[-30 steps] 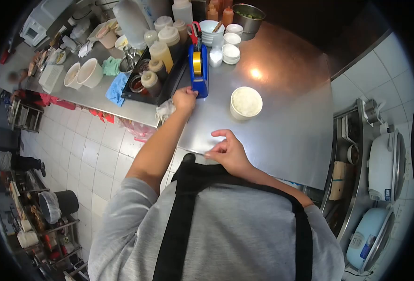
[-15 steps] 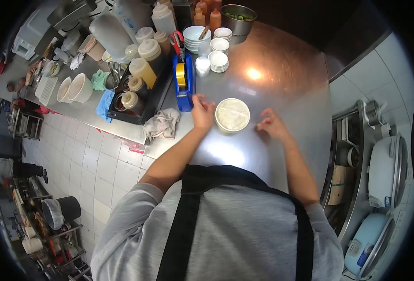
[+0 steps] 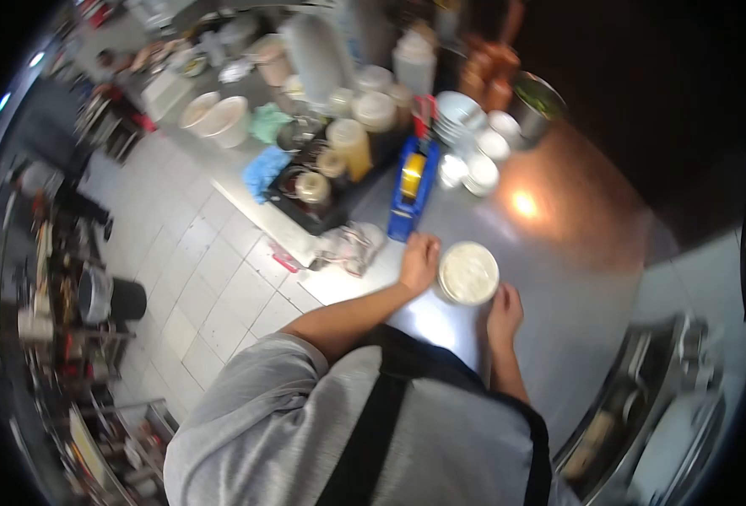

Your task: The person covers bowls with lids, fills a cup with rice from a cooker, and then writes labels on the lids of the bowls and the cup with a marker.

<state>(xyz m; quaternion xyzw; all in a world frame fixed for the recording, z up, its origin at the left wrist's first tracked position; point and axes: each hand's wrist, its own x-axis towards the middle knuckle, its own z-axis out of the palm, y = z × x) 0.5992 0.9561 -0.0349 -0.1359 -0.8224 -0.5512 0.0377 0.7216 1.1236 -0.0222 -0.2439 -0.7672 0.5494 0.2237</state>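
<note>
A round white tub [image 3: 469, 274] stands on the steel worktop, its pale top facing up; blur hides whether that is a lid or its contents. My left hand [image 3: 421, 263] is closed at the left side of the tub, just below the blue tape dispenser [image 3: 406, 211] with its yellow roll. At the tub's lower right edge is my right hand [image 3: 505, 314], fingers curled together close to the rim. Whether either hand touches the tub, or what is pinched in the fingers, I cannot make out.
A black tray [image 3: 322, 221] of sauce bottles and a crumpled cloth [image 3: 352, 250] lie to the left. Stacked white bowls [image 3: 481, 174], orange bottles [image 3: 498, 93] and a metal pot [image 3: 537, 110] stand behind. A person [image 3: 69, 198] is far left.
The view has swung left and blurred, so the worktop sits lower and farther right. My right hand has come in closer to the tub; my left hand has curled tighter beside it.
</note>
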